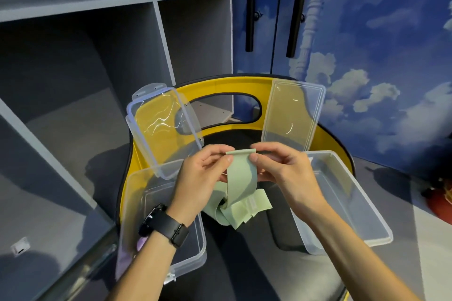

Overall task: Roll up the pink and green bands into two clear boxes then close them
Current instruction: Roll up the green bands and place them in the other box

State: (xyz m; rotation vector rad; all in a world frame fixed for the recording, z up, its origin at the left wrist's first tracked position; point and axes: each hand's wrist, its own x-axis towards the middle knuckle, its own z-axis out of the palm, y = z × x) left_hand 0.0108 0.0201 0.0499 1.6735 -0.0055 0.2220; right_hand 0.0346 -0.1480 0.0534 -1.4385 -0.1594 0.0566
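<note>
Your left box (137, 203) sits open on the chair (220, 85) with its lid (161, 117) propped up behind, and your left hand (198, 178) pinches one corner of the green band (241, 173) at its top edge. Your right hand (286, 168) pinches the other corner, with the right box (354, 203) open beside it; the band's tail lies bunched on the seat between the boxes. Keep both grips tight, turn the edge over evenly so the roll starts square, and let the tail feed up without twisting

No text, brand, number or sign can be read anywhere in the view. A pale patch on the green band (253, 203) may be a sewn label, but nothing on it can be made out.
</note>
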